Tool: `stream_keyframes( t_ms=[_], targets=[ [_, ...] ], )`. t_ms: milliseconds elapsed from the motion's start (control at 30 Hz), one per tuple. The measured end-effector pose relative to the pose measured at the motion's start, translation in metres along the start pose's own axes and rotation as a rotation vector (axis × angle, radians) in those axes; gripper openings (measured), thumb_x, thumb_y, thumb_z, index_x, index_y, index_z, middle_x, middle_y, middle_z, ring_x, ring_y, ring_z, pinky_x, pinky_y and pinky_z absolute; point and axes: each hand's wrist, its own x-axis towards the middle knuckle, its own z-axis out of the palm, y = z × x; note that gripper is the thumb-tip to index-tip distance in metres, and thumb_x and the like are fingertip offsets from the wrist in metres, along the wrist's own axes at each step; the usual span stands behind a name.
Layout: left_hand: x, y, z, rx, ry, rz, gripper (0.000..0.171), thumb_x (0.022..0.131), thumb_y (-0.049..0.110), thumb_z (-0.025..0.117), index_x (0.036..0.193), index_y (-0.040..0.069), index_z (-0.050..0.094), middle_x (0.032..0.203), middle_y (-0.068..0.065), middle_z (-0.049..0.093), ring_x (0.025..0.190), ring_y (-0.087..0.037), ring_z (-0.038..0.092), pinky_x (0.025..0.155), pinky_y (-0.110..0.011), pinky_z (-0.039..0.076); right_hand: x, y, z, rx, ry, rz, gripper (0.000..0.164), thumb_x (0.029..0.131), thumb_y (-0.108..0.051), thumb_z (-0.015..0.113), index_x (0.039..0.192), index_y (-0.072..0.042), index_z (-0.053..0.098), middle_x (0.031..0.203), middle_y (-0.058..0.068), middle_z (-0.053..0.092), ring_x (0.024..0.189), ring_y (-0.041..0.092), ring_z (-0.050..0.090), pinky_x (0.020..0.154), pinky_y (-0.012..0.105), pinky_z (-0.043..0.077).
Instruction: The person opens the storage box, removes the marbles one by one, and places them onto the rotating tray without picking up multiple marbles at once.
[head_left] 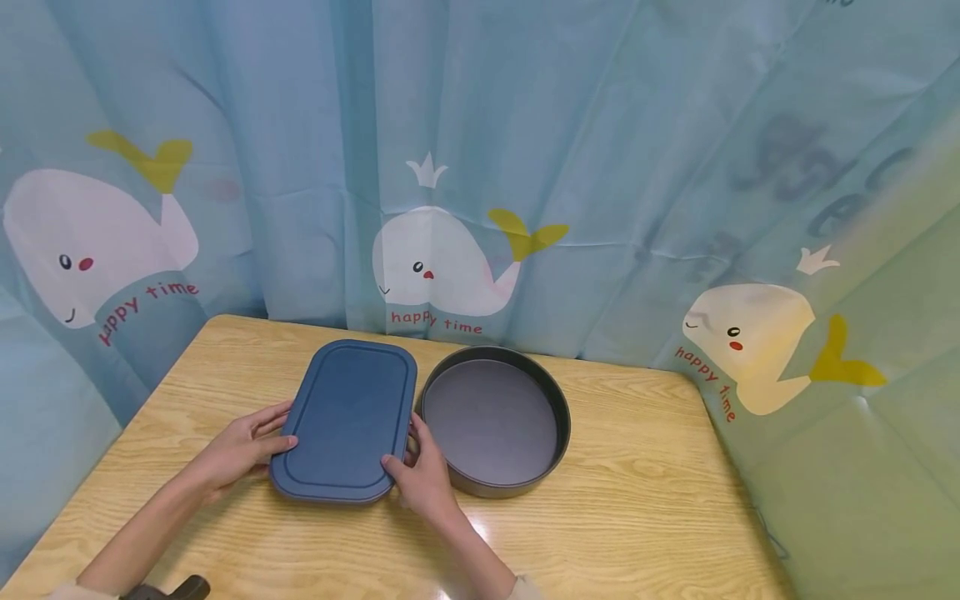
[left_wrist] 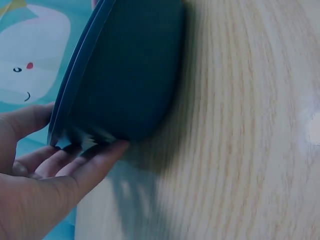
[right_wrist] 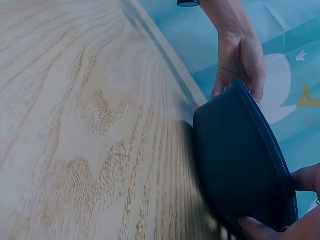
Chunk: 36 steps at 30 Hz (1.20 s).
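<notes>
A blue rectangular food container with rounded corners and a flat grooved lid [head_left: 347, 412] is held between both hands on the left half of the table. My left hand [head_left: 238, 450] grips its left edge, thumb on the lid's rim. Below the rim, the left hand's fingers [left_wrist: 102, 162] reach along the container's deep side [left_wrist: 125, 70]. On the opposite edge my right hand [head_left: 426, 477] holds it, the thumb over the rim and fingers against the side [right_wrist: 240, 155]. Shadow lies along its base; whether it touches the table I cannot tell.
Just right of the container stands a round dark cake pan [head_left: 491, 421], its inside facing up. Wood-grain table [head_left: 637, 492] stretches beyond it. A blue curtain with whale prints [head_left: 442, 258] hangs behind the table. At the lower left is a black object [head_left: 187, 588], partly cut off.
</notes>
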Motion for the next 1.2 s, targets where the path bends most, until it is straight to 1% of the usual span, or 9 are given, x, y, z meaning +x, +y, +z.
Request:
stream_keyframes(
  t_ms=[267,433,567,733,833,900,1000,1100,1200],
  targets=[
    [0.000,-0.006,-0.001,-0.028,-0.008,-0.003,0.080,0.100,0.011,0.060,0.156,-0.006,0.007,0.156,-0.038,0.011,0.126,-0.040,0.051,0.084,-0.041,0.055,-0.001,0.007,-0.003,0.004,-0.034,-0.001,0.077,0.094,-0.006,0.067,0.157,-0.002,0.023,0.154,0.021,0.035,0.127,0.035,0.053,0.091,0.029,0.051],
    [0.000,-0.007,-0.001,-0.035,-0.007,-0.003,0.080,0.100,0.010,0.060,0.156,-0.006,0.007,0.155,-0.039,0.011,0.124,-0.038,0.054,0.084,-0.042,0.056,-0.003,0.012,-0.005,-0.023,-0.045,0.022,0.084,0.091,-0.012,0.073,0.158,-0.008,0.023,0.157,0.017,0.033,0.130,0.034,0.050,0.095,0.034,0.049],
    [-0.001,-0.005,0.000,-0.010,0.000,-0.005,0.080,0.100,0.012,0.060,0.156,-0.006,0.007,0.155,-0.039,0.011,0.127,-0.045,0.049,0.085,-0.042,0.055,-0.005,0.014,-0.008,-0.045,-0.082,0.042,0.095,0.087,-0.016,0.080,0.160,-0.015,0.019,0.160,0.012,0.027,0.135,0.031,0.045,0.099,0.036,0.047],
    [-0.002,-0.002,0.002,0.040,0.017,-0.001,0.081,0.100,0.013,0.061,0.156,-0.007,0.006,0.155,-0.039,0.013,0.132,-0.051,0.040,0.087,-0.040,0.054,-0.005,0.017,-0.013,0.036,-0.178,0.020,0.106,0.084,-0.012,0.082,0.161,-0.018,0.009,0.163,0.008,0.019,0.138,0.027,0.042,0.098,0.032,0.048],
    [-0.002,0.000,0.002,0.109,0.044,0.015,0.082,0.100,0.016,0.061,0.156,-0.007,0.006,0.155,-0.039,0.015,0.136,-0.053,0.032,0.092,-0.039,0.052,-0.004,0.020,-0.016,0.073,-0.237,-0.015,0.112,0.083,-0.012,0.083,0.161,-0.017,0.004,0.163,0.006,0.017,0.139,0.025,0.040,0.102,0.032,0.043],
    [-0.003,0.003,0.003,0.176,0.080,0.040,0.082,0.100,0.018,0.062,0.156,-0.007,0.008,0.155,-0.038,0.018,0.138,-0.053,0.028,0.097,-0.043,0.047,-0.004,0.021,-0.018,0.076,-0.268,-0.029,0.115,0.082,-0.013,0.084,0.161,-0.019,0.001,0.163,0.003,0.016,0.141,0.022,0.038,0.106,0.032,0.039],
    [-0.005,0.009,0.006,0.294,0.146,0.098,0.079,0.099,0.020,0.063,0.156,-0.006,0.015,0.155,-0.036,0.021,0.139,-0.054,0.025,0.105,-0.054,0.037,-0.005,0.021,-0.020,0.048,-0.282,-0.030,0.117,0.081,-0.015,0.086,0.161,-0.022,0.000,0.163,-0.001,0.017,0.141,0.018,0.036,0.109,0.030,0.035],
    [-0.010,0.017,0.014,0.451,0.200,0.209,0.071,0.097,0.019,0.067,0.153,-0.004,0.031,0.152,-0.034,0.030,0.136,-0.055,0.031,0.103,-0.063,0.034,-0.006,0.021,-0.020,0.044,-0.291,-0.032,0.119,0.080,-0.013,0.086,0.161,-0.023,-0.001,0.163,-0.003,0.017,0.142,0.017,0.034,0.109,0.030,0.035],
    [-0.015,0.024,0.026,0.635,0.197,0.367,0.062,0.092,0.017,0.073,0.145,-0.001,0.047,0.146,-0.029,0.044,0.131,-0.052,0.042,0.098,-0.063,0.039,-0.005,0.023,-0.020,0.070,-0.308,-0.066,0.119,0.079,-0.009,0.086,0.161,-0.022,-0.001,0.163,-0.002,0.016,0.143,0.020,0.033,0.109,0.033,0.036]
  ],
)
